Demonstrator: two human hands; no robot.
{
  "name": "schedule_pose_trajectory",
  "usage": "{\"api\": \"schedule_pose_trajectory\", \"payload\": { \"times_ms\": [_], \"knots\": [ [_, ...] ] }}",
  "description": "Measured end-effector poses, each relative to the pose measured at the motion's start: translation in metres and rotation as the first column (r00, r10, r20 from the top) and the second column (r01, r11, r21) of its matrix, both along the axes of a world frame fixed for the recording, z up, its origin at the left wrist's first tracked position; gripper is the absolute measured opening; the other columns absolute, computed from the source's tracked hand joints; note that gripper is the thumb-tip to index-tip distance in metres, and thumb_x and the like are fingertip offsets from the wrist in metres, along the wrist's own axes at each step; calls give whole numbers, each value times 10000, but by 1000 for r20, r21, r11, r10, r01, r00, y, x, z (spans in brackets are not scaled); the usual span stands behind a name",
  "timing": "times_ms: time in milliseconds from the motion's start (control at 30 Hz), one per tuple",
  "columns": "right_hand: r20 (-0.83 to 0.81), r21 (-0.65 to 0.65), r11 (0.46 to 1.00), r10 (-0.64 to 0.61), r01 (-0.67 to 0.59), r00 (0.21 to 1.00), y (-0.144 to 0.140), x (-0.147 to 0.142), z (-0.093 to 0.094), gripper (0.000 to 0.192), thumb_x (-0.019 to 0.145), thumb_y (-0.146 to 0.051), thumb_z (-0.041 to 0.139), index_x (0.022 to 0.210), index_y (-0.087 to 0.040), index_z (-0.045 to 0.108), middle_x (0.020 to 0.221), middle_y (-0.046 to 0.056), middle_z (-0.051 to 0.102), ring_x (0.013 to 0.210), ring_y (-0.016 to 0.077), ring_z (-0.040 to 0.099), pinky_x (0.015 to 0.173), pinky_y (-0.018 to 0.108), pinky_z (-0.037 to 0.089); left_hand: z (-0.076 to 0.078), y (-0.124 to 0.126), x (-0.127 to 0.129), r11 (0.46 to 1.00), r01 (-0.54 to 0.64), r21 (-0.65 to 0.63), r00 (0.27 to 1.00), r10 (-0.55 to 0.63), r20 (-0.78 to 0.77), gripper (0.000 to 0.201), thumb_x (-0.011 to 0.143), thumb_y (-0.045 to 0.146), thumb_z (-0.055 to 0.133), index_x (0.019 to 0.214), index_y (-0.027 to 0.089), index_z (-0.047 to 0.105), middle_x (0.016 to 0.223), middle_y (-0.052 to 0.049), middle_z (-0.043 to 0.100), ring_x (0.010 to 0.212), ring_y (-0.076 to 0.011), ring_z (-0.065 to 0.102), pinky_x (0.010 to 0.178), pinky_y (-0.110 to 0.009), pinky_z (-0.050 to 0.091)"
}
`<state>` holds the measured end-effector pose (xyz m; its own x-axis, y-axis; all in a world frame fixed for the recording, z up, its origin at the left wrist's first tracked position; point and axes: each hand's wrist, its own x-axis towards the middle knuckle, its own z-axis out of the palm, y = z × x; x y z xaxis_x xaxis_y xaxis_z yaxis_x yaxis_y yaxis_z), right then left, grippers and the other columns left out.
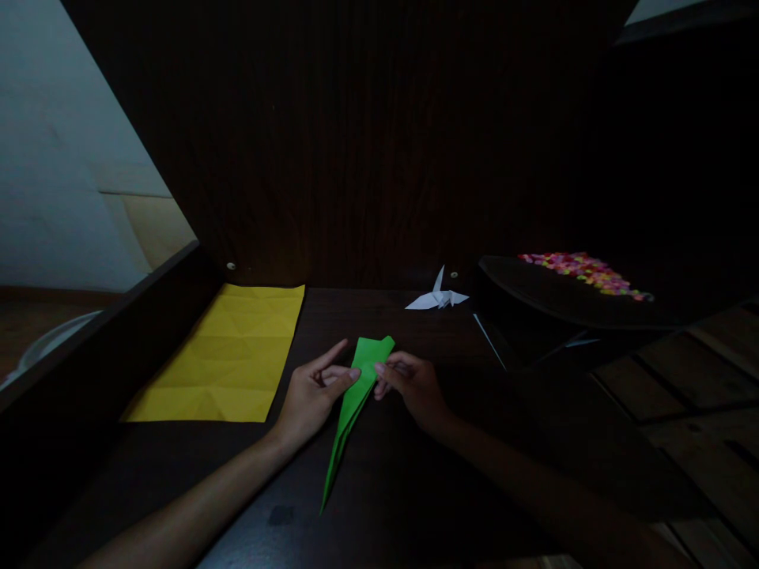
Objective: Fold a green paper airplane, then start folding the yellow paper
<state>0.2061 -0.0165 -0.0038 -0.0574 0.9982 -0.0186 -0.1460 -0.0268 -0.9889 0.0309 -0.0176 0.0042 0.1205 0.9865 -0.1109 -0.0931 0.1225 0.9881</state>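
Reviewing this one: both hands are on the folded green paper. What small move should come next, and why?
Probably pressing the layers of the green paper together along its long right edge. They appear to stand slightly apart there, below the grip, and the left hand and right hand already hold the wider upper part from either side.

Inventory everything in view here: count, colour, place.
Tabletop: 1, dark, below centre
Upright panel: 1, dark, behind tabletop
Fittings: 2, pale, panel's foot
Side board: 1, dark, left
Folded paper: 1, green, centre
Creased sheet: 1, yellow, tabletop's left
Paper bird: 1, white, tabletop's far edge
Curved ledge: 1, dark, right
Small pieces: uncountable, mostly pink and yellow, on ledge
Thin edges: 2, whitish, near ledge
Slats: several, brown, right
Wall: 1, pale, left
Rounded object: 1, whitish, far left
Left hand: 1, bare, holding paper
Right hand: 1, bare, holding paper
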Motion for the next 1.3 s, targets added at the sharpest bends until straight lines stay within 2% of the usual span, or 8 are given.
{"api": "schedule_pose_trajectory", "payload": {
  "times_ms": [100, 367, 667, 1000, 1067, 1133, 1233, 1300],
  "knots": [
    [-7, -7, 1000, 0, 0, 1000, 0, 0, 0, 307, 682, -431, 766, 667, -169, 606, 499, -8, 650, 429, 145, 626, 461, 267, 551, 1, 0, 0, 1000, -9, -11, 1000, 9, 15, 662, 651, 308, 817, 1238, 118, 579, 722, -19, 752, 623, -142, 680, 636, -239, 540],
    [-44, -16, 1000, 15, -15, 999, -1, -1, -1, 324, 666, -442, 782, 665, -176, 596, 528, 7, 678, 467, 167, 663, 490, 293, 587, 2, -2, 2, 993, -82, 88, 996, 84, -22, 252, 618, 308, 828, 720, 147, 664, 639, -21, 712, 605, -153, 673, 570, -218, 522],
    [-53, -19, 999, 31, -32, 998, -3, -2, -1, 329, 667, -436, 790, 680, -163, 608, 590, 36, 704, 513, 186, 682, 537, 333, 604, 1, 2, -2, 992, -123, 31, 991, 125, -52, 238, 610, 324, 831, 766, 154, 771, 700, -56, 762, 609, -197, 693, 547, -257, 541],
    [-28, -71, 993, 93, -95, 995, 12, 15, -6, 256, 714, -392, 738, 756, -158, 643, 603, 8, 668, 513, 137, 625, 504, 269, 533, 13, 3, -6, 999, -29, 29, 999, 30, -45, 222, 593, 289, 832, 758, 156, 762, 687, -50, 758, 589, -181, 685, 547, -251, 533],
    [107, -17, 996, 84, -82, 991, 15, 21, -2, 240, 713, -367, 737, 834, -171, 668, 704, 18, 685, 609, 159, 642, 562, 297, 539, 14, 6, -7, 1000, -3, 13, 999, 4, -46, 286, 591, 279, 831, 832, 155, 741, 659, -35, 748, 546, -162, 665, 509, -232, 503],
    [317, 163, 985, 1, -55, 948, 16, 27, 3, 201, 724, -332, 730, 867, -197, 689, 840, 39, 691, 767, 192, 649, 672, 336, 535, 14, 7, -9, 1000, 23, 3, 998, -23, -62, 357, 604, 273, 825, 920, 156, 705, 635, -21, 737, 508, -145, 644, 481, -213, 468],
    [543, 472, 877, -204, -95, 815, 13, 31, 14, 208, 783, -293, 694, 983, -235, 698, 1019, 65, 663, 1000, 241, 591, 901, 430, 458, 13, 6, -10, 996, 83, 30, 993, -80, -89, 416, 641, 260, 807, 1008, 165, 635, 620, -5, 725, 506, -134, 636, 493, -199, 446],
    [608, 507, 839, -186, -198, 772, 11, 32, 19, 210, 813, -284, 673, 1017, -237, 693, 1020, 66, 661, 1008, 241, 582, 915, 436, 436, 13, 3, -9, 985, 165, 49, 983, -160, -93, 452, 665, 246, 793, 1057, 178, 578, 636, -1, 725, 532, -136, 646, 522, -204, 454]
  ]
}}
